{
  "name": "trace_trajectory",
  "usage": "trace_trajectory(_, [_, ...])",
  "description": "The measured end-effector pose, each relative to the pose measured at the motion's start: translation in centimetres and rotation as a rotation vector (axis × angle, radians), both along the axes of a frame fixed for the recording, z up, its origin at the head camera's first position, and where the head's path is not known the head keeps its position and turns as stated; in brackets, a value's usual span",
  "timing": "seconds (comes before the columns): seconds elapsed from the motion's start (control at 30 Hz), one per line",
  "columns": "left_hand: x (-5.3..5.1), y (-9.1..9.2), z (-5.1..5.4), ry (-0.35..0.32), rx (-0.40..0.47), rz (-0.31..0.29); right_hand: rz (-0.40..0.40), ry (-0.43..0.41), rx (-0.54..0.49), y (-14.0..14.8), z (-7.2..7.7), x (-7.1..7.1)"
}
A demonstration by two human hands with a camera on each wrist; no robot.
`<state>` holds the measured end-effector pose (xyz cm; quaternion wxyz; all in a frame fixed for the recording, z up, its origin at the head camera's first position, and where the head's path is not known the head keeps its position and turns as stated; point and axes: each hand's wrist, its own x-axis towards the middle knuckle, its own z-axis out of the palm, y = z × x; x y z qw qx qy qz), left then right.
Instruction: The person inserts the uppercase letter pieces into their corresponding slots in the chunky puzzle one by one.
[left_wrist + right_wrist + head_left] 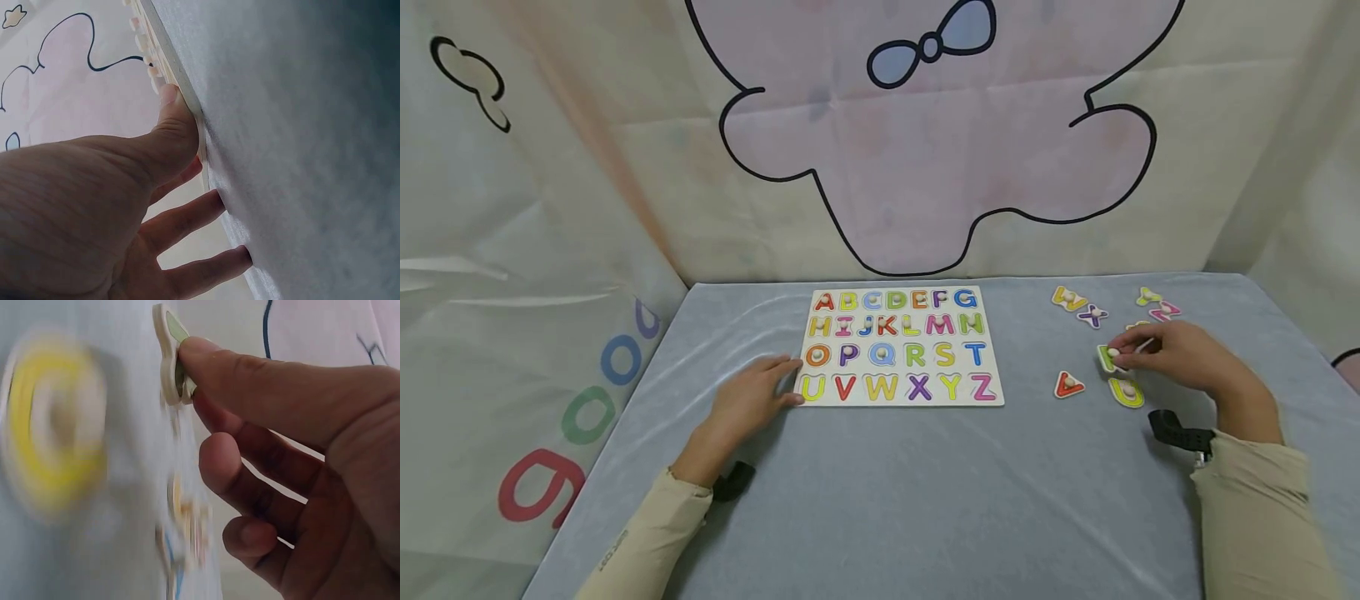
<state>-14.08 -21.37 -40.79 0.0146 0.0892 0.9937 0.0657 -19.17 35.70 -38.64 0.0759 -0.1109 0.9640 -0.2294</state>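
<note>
Steady the board (859,370) with left hand (747,400) spread at its edge, and lift the green letter (1103,360), pinched in right hand (1180,358) well right of the board, without nudging the yellow letter (1126,393).

The white board (900,370) is patterned with multicoloured letters (915,355), the pinched piece (1104,360) (white-edged) is coloured green, and the desk (940,500) is covered in pale grey-blue.

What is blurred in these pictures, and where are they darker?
Right wrist view: the yellow letter is blurred, the right hand much sharper; left wrist view: the tablecloth darkens toward the upper right corner; head view: a soft shadow lies beside the left hand.
</note>
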Motion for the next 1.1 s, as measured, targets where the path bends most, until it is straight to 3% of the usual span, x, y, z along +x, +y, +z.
trace_trajectory(0.2, [-0.1, -0.1, -0.2, -0.003, -0.007, -0.002, 0.045, -0.012, -0.074, -4.9, 0.6, -1.3])
trace_trajectory(0.47, [-0.4, 0.2, -0.2, -0.002, 0.008, -0.005, 0.042, -0.104, -0.071, -9.9, -0.3, -2.7])
trace_trajectory(1.1, [-0.1, -0.2, -0.1, -0.008, 0.003, 0.002, 0.071, -0.075, -0.035, -11.6, -1.4, -2.8])
